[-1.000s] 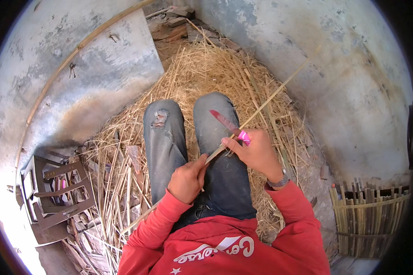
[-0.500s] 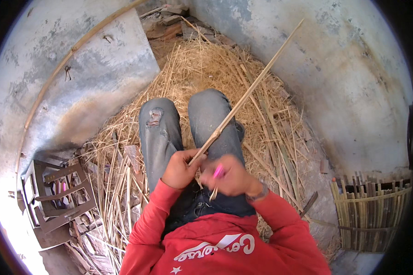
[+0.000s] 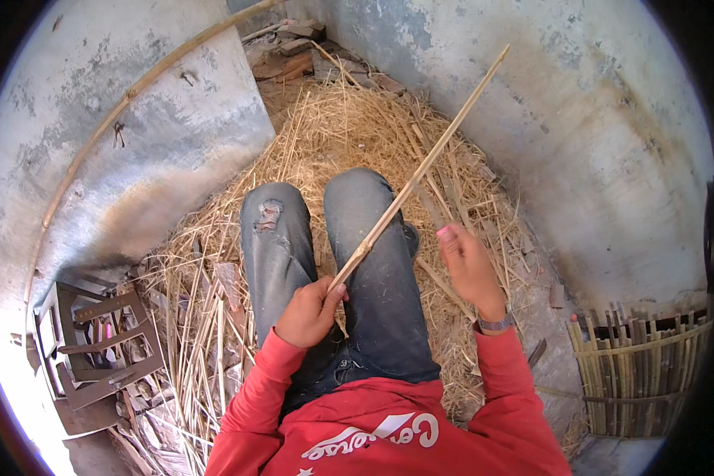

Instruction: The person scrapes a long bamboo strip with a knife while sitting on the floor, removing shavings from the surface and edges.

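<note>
The left hand (image 3: 308, 314) pinches a long slanting stick (image 3: 417, 174) low down, over the thighs (image 3: 389, 317), while the right hand (image 3: 474, 278) curls round a pink-handled knife (image 3: 446, 233), its blurred blade best angled clear of the left.

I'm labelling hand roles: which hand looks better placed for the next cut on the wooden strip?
Probably the right hand: it holds the pink-handled knife and is otherwise free. The left hand grips the wooden strip low down, so seems better suited to steadying it.
</note>
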